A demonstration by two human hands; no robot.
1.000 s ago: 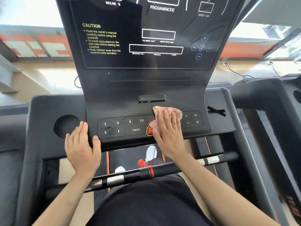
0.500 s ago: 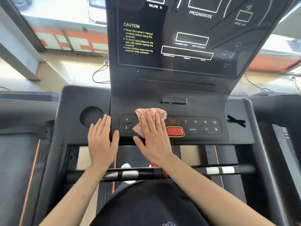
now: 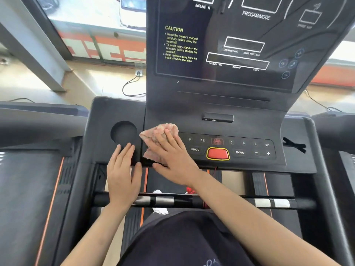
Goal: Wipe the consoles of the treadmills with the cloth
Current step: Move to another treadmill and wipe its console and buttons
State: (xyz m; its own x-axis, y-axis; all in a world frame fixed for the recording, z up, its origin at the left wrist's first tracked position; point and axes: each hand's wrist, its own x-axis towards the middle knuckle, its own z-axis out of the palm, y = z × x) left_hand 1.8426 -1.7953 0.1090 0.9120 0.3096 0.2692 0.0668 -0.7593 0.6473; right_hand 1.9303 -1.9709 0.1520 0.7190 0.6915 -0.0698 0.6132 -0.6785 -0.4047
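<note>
Cloth (image 3: pixel 159 135) slid left under flat right hand (image 3: pixel 172 156), left hand (image 3: pixel 123 169) flat, empty, one console (image 3: pixel 230 131)

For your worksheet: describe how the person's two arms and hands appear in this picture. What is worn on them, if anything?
Both forearms are bare up to the frame's bottom edge, with no sleeves in view. The left hand and right hand wear no gloves, and no rings, watch or bracelets are visible. Fingernails look short and unpainted. A dark garment covers the torso between the arms.

Left hand (image 3: pixel 123 169) blocks cloth (image 3: pixel 157 139) leftward; button panel (image 3: pixel 249 148) rightward free.
</note>
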